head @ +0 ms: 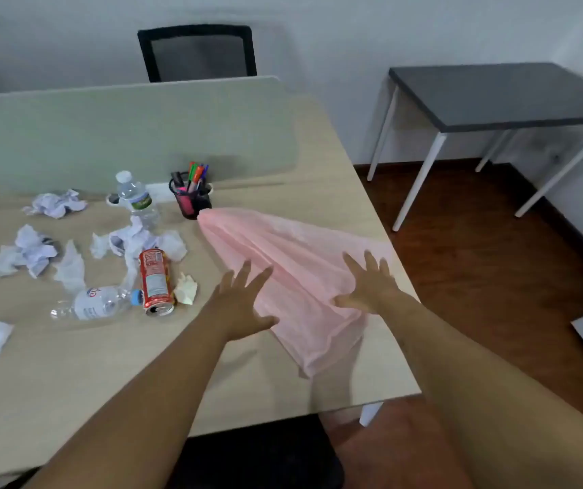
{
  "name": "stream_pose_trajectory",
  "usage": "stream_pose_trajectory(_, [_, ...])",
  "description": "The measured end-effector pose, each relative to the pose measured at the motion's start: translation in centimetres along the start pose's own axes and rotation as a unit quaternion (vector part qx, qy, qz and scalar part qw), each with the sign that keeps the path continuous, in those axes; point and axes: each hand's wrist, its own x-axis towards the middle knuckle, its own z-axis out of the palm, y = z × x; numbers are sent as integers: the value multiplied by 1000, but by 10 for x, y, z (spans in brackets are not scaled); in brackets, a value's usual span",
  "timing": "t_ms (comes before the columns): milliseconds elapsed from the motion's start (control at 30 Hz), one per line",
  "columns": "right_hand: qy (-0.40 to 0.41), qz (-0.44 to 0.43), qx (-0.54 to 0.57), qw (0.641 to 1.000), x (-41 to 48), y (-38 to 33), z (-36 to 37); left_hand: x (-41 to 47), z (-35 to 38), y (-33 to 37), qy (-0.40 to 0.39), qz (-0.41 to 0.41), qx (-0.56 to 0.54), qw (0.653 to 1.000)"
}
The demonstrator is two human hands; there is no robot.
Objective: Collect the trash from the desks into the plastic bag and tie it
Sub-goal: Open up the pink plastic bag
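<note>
looking down at a pink plastic bag (293, 277), flat on the right part of the desk (71, 382), thin tip up by the pen cup (191, 201), wide end near the front edge. both hands out with fingers spread wide and straight, holding nothing. left hand (244, 305) at the bag's left side, thumb by the edge. right hand (371, 287) over the pink sheet, near its right side. cannot tell: pressing down or just floating over it.

trash all to the left, none in the bag yet by the look of it: a red can (156, 280) on its side, a clear bottle (96, 303) lying just beside it, another bottle (136, 199) standing up near the pen cup, and lots of scrunched paper (55, 202) around.

probably time to open the bag. go for the wide end, likely the open one, not the tip. rub the two thin layers between thumb and finger to slip them apart. pull softly to stop rips. make a big mouth and turn it toward the trash. keep one hand on the rim and grab with the other. leave the pen cup alone; not trash. stay back from the desk edge to stop a slide to the floor.
</note>
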Motion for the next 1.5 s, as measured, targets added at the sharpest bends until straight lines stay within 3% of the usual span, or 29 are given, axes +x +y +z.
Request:
stream_pose_trajectory(200, [-45, -17, -27, 998, 20, 23, 41, 17, 46, 3, -80, 34, 110, 990])
stream_pose_trajectory(300, [48, -43, -58, 996, 15, 30, 62, 20, 61, 4, -95, 34, 118, 988])
stream_pose_trajectory(367, [112, -72, -66, 989, 10, 32, 68, 21, 63, 8, -49, 41, 109, 992])
stream_pose_trajectory(533, [152, -103, 37, 982, 12, 31, 44, 31, 29, 25, 8, 85, 105, 991])
stream_pose_trajectory(800, [332, -156, 120, 922, -15, -25, -106, 24, -102, 42, 224, 91, -76, 967])
stream_pose_trajectory(1033, [401, -259, 107, 872, -73, -157, -167, -59, -195, -31, 354, 72, -98, 927])
stream_pose_trajectory(1267, [412, -359, 166, 821, -155, -341, -139, -212, -259, -168, 450, 27, -71, 890])
stream_pose_trajectory(1400, [381, -409, 180, 809, -196, -458, -97, -313, -274, -259, 478, -49, -59, 875])
stream_pose_trajectory(1500, [358, -427, 184, 810, -221, -537, -55, -379, -270, -318, 427, -116, -6, 897])
